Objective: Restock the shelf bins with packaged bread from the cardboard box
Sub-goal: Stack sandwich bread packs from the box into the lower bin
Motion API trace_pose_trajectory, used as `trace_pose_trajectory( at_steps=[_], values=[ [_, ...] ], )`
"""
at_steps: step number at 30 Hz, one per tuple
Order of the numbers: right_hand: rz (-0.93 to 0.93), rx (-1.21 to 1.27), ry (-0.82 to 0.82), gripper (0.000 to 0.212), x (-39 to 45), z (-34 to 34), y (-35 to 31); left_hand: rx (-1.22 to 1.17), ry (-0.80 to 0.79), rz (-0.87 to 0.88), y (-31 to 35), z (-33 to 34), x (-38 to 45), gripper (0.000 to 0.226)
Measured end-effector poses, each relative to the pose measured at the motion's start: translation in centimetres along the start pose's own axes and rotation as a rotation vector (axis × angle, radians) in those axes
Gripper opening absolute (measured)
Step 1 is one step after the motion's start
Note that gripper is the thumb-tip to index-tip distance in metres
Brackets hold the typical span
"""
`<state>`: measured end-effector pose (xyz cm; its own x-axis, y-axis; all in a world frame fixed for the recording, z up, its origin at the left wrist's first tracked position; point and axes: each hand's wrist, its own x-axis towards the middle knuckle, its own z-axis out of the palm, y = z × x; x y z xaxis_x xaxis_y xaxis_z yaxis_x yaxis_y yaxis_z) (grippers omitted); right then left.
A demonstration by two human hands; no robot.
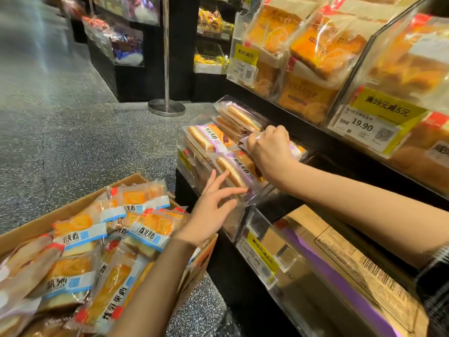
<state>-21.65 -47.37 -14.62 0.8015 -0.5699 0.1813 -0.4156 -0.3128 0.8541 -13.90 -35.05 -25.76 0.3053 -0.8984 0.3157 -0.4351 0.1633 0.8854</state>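
- Clear acrylic shelf bin on the lower black shelf: sitting right of the box and slightly farther off, already holding purple-banded sandwich-bread packets stacked in rows.
- Right hand: reaching in over the bin's far right side, fingers curled round a purple-labelled clear-wrapped bread packet, mostly hiding it; packet seemingly being tucked down among the others.
- Left hand: hovering at the bin's near edge, fingers spread and straight, tips touching or just brushing the front purple-banded packet; gripping nothing.
- Front packet's long axis: running from near right to far left, roughly in line with the left fingers.
- Brown cardboard box: lying near left, open, below and behind the left forearm.
- Blue-banded packaged bread in clear wrap: heaped loosely in the box at mixed angles, nearest pieces just beside the left wrist.
- Deciding relation, as a judgement: stock lying left and nearer than the bin, closer to the left hand than the right; next pick likely calling for the left hand drawing back leftward.
- Second clear bin on the near right: holding a flat brown carton with a purple strip.
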Motion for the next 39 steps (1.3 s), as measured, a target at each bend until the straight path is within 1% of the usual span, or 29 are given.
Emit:
trace_pose_trajectory(
  at_steps=[2,5,7,11,13,15,17,18,19,20,21,22,23,24,25,26,27,29,31,33,35,37,39],
  values=[
    [0.021,-0.013,-0.043,0.031,1.1,-0.2,0.1,-0.008,-0.022,0.003,-0.1,-0.2,-0.1,0.036],
    [0.034,0.017,-0.048,0.034,2.2,-0.2,-0.1,-0.043,-0.035,-0.002,-0.1,-0.3,-0.2,0.038],
    [0.052,0.046,-0.011,0.039,2.3,0.1,-0.5,-0.055,-0.042,-0.007,-0.3,-0.3,-0.2,0.038],
    [0.057,0.152,0.054,0.059,3.3,2.1,-0.5,-0.081,-0.043,-0.009,-0.3,-0.3,-0.2,0.04],
    [0.068,0.121,0.059,0.065,3.5,2.6,-0.7,-0.081,-0.05,-0.013,-0.2,-0.4,-0.3,0.039],
    [0.076,-0.003,-0.019,0.06,3.3,2.2,-1.0,-0.083,-0.064,-0.014,-0.3,-0.5,-0.3,0.039],
    [0.074,-0.127,-0.142,0.048,3.3,1.7,-0.9,-0.093,-0.076,-0.022,-0.3,-0.7,-0.4,0.039],
    [0.057,-0.158,-0.172,0.041,3.4,1.6,-0.8,-0.097,-0.079,-0.025,-0.3,-0.7,-0.4,0.039],
    [0.024,-0.184,-0.166,0.032,3.3,1.7,-0.6,-0.101,-0.081,-0.027,-0.3,-0.7,-0.4,0.04],
    [-0.017,-0.221,-0.155,0.024,3.1,1.8,-0.6,-0.104,-0.083,-0.027,-0.3,-0.7,-0.4,0.041],
    [-0.052,-0.257,-0.118,0.021,2.8,2.0,-0.7,-0.108,-0.083,-0.026,-0.2,-0.7,-0.4,0.042],
    [-0.066,-0.299,-0.069,0.024,2.6,2.0,-0.7,-0.112,-0.084,-0.024,-0.2,-0.7,-0.4,0.042],
    [-0.071,-0.298,0.028,0.027,2.5,2.0,-0.6,-0.114,-0.085,-0.022,-0.3,-0.7,-0.4,0.043],
    [-0.069,-0.262,0.121,0.029,2.6,2.0,-0.5,-0.115,-0.086,-0.02,-0.3,-0.7,-0.4,0.044],
    [-0.075,-0.185,0.171,0.033,3.0,2.3,-0.3,-0.117,-0.088,-0.019,-0.4,-0.7,-0.4,0.044],
    [-0.099,-0.088,0.157,0.041,3.3,2.8,0.0,-0.12,-0.092,-0.018,-0.4,-0.7,-0.4,0.045],
    [-0.152,0.037,0.124,0.043,3.6,3.0,0.3,-0.123,-0.096,-0.019,-0.4,-0.8,-0.4,0.046],
    [-0.185,0.175,0.071,0.035,3.8,3.0,0.9,-0.119,-0.105,-0.022,-0.3,-0.9,-0.5,0.047],
    [-0.127,0.2,0.049,0.028,3.4,2.9,1.1,-0.109,-0.109,-0.018,-0.3,-1.0,-0.5,0.048],
    [-0.1,0.163,-0.031,0.023,3.3,2.8,1.0,-0.099,-0.118,-0.018,-0.4,-1.1,-0.6,0.047],
    [-0.097,0.113,-0.126,0.023,3.8,2.2,1.1,-0.087,-0.13,-0.023,-0.5,-1.2,-0.7,0.046],
    [-0.084,0.116,-0.201,0.024,4.6,1.7,1.1,-0.078,-0.14,-0.027,-0.4,-1.2,-0.8,0.046],
    [-0.084,0.129,-0.238,0.023,5.0,1.4,0.9,-0.086,-0.136,-0.024,-0.5,-1.2,-0.8,0.047]
  ],
)
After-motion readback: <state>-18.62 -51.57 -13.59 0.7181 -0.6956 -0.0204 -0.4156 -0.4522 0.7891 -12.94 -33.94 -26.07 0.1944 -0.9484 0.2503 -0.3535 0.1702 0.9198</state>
